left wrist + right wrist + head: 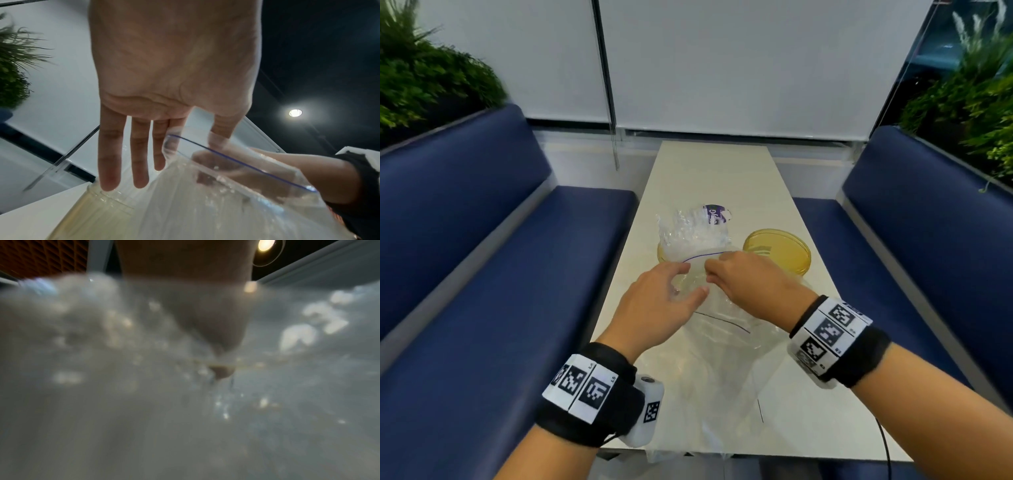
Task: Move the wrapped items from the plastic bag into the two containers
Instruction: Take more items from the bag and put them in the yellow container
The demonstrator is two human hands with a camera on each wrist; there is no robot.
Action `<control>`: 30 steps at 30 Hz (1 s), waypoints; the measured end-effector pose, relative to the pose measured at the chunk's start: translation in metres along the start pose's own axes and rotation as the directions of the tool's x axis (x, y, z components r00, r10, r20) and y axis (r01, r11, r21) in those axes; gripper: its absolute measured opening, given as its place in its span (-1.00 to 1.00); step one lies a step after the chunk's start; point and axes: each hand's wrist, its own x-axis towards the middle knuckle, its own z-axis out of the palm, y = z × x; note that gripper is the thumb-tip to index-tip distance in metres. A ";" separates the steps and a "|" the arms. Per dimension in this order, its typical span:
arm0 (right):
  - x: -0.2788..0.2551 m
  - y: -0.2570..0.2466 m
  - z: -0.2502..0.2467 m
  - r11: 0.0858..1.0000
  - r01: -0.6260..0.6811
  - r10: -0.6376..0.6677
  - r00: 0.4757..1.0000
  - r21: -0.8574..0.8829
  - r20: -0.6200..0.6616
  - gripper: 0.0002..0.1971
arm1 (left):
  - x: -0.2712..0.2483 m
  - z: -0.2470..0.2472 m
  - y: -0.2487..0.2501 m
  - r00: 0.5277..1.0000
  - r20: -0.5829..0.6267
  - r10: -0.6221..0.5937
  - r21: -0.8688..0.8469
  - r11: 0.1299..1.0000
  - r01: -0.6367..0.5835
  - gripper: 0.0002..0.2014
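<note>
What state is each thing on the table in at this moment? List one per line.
plastic bag: mouth open, lying on the table.
left hand: pinching the bag's rim.
right hand: gripping the bag's rim.
right container: uncovered, looks empty.
left container: heaped with clear wrapped items.

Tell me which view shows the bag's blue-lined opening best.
The left wrist view: the plastic bag opening, with its blue line, runs sharply across the frame between the left hand and right hand. The head view shows the line partly hidden by hands. The right wrist view is only blurred plastic.
</note>
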 end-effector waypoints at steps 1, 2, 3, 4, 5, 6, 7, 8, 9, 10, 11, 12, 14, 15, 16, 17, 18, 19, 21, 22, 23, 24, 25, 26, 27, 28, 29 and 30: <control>0.000 0.000 -0.002 1.000 -0.002 0.002 1.000 0.009 -0.018 -0.76 | -0.001 0.001 0.000 1.000 -0.006 -0.012 0.015 1.000 0.013 -0.29; 0.001 -0.001 -0.005 1.000 -0.003 0.004 0.999 0.009 -0.044 -0.79 | -0.002 0.002 0.001 1.000 -0.008 -0.025 0.036 0.999 0.026 -0.17; 0.001 -0.002 -0.010 1.000 -0.003 0.004 0.997 0.012 -0.082 -0.82 | -0.002 0.003 0.001 0.999 -0.011 -0.033 0.058 0.998 0.034 -0.09; 0.001 -0.004 -0.016 1.000 -0.004 0.006 0.992 0.016 -0.128 -0.84 | -0.002 0.004 0.002 0.999 -0.015 -0.041 0.073 0.996 0.042 -0.03; 0.000 -0.006 -0.023 1.000 -0.002 0.006 0.985 0.026 -0.174 -0.86 | -0.001 0.006 0.001 0.998 -0.029 -0.049 0.076 0.996 0.051 0.03; 0.000 -0.008 -0.031 0.999 0.006 0.001 0.979 0.034 -0.204 -0.86 | 0.001 0.008 0.001 0.997 -0.046 -0.060 0.065 0.996 0.063 0.09; -0.001 -0.011 -0.038 0.999 0.026 -0.015 0.973 0.044 -0.230 -0.85 | 0.002 0.011 0.001 0.995 -0.064 -0.074 0.041 0.996 0.077 0.15; -0.001 -0.014 -0.045 0.998 0.045 -0.031 0.966 0.049 -0.256 -0.83 | 0.003 0.014 0.002 0.993 -0.078 -0.089 0.009 0.996 0.090 0.19; -0.002 -0.016 -0.052 0.996 0.074 -0.054 0.951 0.054 -0.304 -0.82 | 0.004 0.018 0.003 0.990 -0.096 -0.099 -0.027 0.995 0.096 0.20; -0.002 -0.019 -0.059 0.993 0.104 -0.078 0.931 0.055 -0.356 -0.83 | 0.005 0.023 0.004 0.987 -0.120 -0.103 -0.064 0.993 0.096 0.17; -0.002 -0.022 -0.065 0.989 0.139 -0.105 0.900 0.050 -0.422 -0.86 | 0.006 0.027 0.005 0.984 -0.152 -0.097 -0.099 0.992 0.082 0.09; -0.001 -0.024 -0.070 0.985 0.167 -0.128 0.870 0.042 -0.476 -0.91 | 0.007 0.032 0.006 0.979 -0.189 -0.082 -0.130 0.990 0.058 -0.02; 0.001 -0.027 -0.077 0.976 0.209 -0.152 0.847 0.055 -0.509 -0.89 | 0.010 0.041 0.008 0.963 -0.265 -0.051 -0.204 0.979 -0.005 -0.22; 0.001 -0.028 -0.078 0.971 0.229 -0.164 0.837 0.062 -0.521 -0.83 | 0.012 0.045 0.008 0.952 -0.302 -0.048 -0.251 0.967 -0.031 -0.29; 0.002 -0.028 -0.079 0.965 0.247 -0.163 0.820 0.083 -0.548 -0.79 | 0.015 0.048 0.009 0.942 -0.330 -0.060 -0.300 0.953 -0.045 -0.35; 0.003 -0.029 -0.079 0.955 0.269 -0.150 0.801 0.124 -0.580 -0.77 | 0.018 0.051 0.008 0.932 -0.354 -0.076 -0.347 0.936 -0.056 -0.42; 0.005 -0.029 -0.077 0.942 0.284 -0.122 0.788 0.180 -0.604 -0.75 | 0.020 0.053 0.008 0.923 -0.373 -0.093 -0.384 0.921 -0.062 -0.49; 0.007 -0.030 -0.076 0.924 0.300 -0.089 0.775 0.239 -0.626 -0.74 | 0.022 0.056 0.007 0.914 -0.394 -0.101 -0.416 0.906 -0.080 -0.55; 0.010 -0.032 -0.070 0.863 0.325 -0.005 0.770 0.386 -0.638 -0.75 | 0.023 0.060 0.006 0.897 -0.424 -0.122 -0.485 0.868 -0.110 -0.62; 0.010 -0.033 -0.067 0.811 0.329 0.050 0.785 0.484 -0.618 -0.77 | 0.023 0.060 0.007 0.893 -0.428 -0.141 -0.519 0.847 -0.115 -0.64; 0.009 -0.035 -0.066 0.735 0.327 0.106 0.810 0.594 -0.577 -0.78 | 0.024 0.061 0.006 0.892 -0.425 -0.153 -0.542 0.832 -0.116 -0.68; 0.008 -0.036 -0.063 0.634 0.318 0.161 0.837 0.705 -0.523 -0.77 | 0.024 0.060 0.006 0.895 -0.417 -0.161 -0.551 0.827 -0.108 -0.73; 0.007 -0.036 -0.059 0.529 0.306 0.210 0.857 0.792 -0.471 -0.73 | 0.024 0.060 0.005 0.895 -0.415 -0.163 -0.552 0.827 -0.105 -0.81; 0.006 -0.035 -0.054 0.454 0.287 0.251 0.867 0.844 -0.430 -0.61 | 0.025 0.059 0.004 0.898 -0.415 -0.148 -0.541 0.833 -0.113 -0.90; 0.005 -0.032 -0.048 0.436 0.249 0.276 0.878 0.865 -0.392 -0.44 | 0.024 0.057 0.004 0.902 -0.416 -0.115 -0.529 0.837 -0.138 -0.98; 0.005 -0.030 -0.040 0.466 0.188 0.277 0.897 0.865 -0.344 -0.27 | 0.024 0.056 0.004 0.905 -0.419 -0.068 -0.511 0.842 -0.173 -0.88; 0.006 -0.029 -0.033 0.509 0.123 0.250 0.926 0.852 -0.283 -0.15 | 0.024 0.055 0.003 0.905 -0.424 -0.024 -0.494 0.844 -0.209 -0.78; 0.006 -0.030 -0.024 0.535 0.073 0.213 0.952 0.841 -0.219 -0.13 | 0.024 0.055 0.002 0.906 -0.423 -0.008 -0.489 0.844 -0.221 -0.75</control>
